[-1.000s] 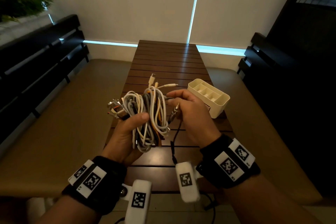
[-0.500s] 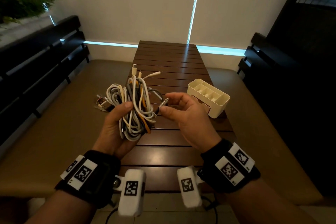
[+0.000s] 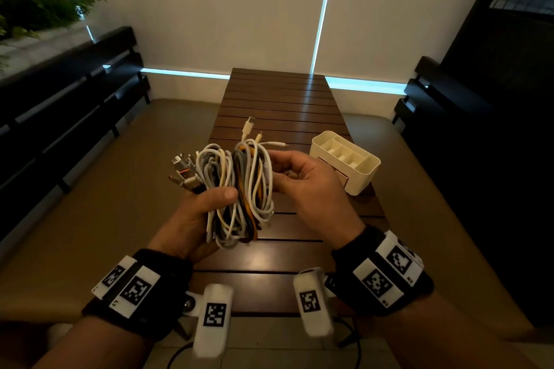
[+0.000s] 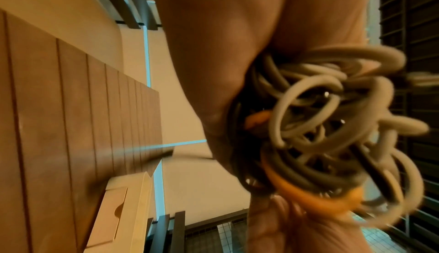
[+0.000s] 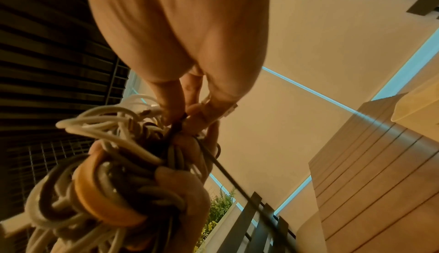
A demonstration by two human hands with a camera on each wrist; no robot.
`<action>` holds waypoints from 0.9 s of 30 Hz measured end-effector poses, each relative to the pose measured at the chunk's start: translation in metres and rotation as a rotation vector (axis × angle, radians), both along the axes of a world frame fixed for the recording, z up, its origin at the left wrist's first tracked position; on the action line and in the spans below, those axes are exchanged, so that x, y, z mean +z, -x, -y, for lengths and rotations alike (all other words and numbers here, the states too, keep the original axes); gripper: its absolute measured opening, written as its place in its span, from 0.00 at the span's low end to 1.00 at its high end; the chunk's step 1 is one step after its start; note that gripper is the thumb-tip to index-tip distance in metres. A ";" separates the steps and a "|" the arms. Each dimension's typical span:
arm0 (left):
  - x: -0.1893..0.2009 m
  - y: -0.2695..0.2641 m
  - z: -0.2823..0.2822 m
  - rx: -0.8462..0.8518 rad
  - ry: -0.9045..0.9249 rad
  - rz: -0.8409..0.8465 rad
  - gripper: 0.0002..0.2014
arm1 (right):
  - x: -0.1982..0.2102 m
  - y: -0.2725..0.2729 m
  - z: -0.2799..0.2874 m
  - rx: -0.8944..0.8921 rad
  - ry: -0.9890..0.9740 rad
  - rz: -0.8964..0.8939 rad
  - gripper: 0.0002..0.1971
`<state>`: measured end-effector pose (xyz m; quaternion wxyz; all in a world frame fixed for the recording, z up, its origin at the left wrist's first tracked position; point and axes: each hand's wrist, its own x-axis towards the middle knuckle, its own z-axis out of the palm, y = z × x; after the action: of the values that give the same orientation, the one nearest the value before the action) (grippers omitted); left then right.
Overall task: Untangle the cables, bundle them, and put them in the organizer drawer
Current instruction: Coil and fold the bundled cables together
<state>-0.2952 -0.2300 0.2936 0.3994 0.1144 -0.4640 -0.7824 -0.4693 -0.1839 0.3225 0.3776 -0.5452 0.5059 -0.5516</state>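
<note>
A tangle of white, grey, black and orange cables (image 3: 239, 189) hangs in the air above the wooden table (image 3: 278, 99). My left hand (image 3: 223, 196) grips the tangle from the left, thumb across the front; up close the coils (image 4: 320, 135) bulge out of the palm. My right hand (image 3: 281, 169) is against the tangle's right side. There its fingertips (image 5: 182, 118) pinch a thin black cable (image 5: 225, 172) that runs taut from the bundle (image 5: 106, 182). Several plugs stick out at the top and left. The white organizer (image 3: 344, 165) stands on the table to the right.
The organizer (image 4: 118, 210) has open compartments on top and a drawer front with a notch. Dark slatted benches (image 3: 75, 105) line both sides of the narrow table. A plant (image 3: 36, 3) sits at the far left. Tan floor lies either side.
My right hand, which held a jack plug clear of the bundle, has closed in against the bundle's right side. The left hand has shifted the bundle back right.
</note>
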 end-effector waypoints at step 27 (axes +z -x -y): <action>-0.001 -0.002 -0.001 0.047 -0.162 -0.164 0.23 | -0.002 0.000 -0.013 -0.049 -0.302 0.024 0.09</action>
<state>-0.2933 -0.2287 0.2928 0.4436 0.0928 -0.3623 -0.8145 -0.4694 -0.1712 0.3200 0.4479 -0.4630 0.5915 -0.4849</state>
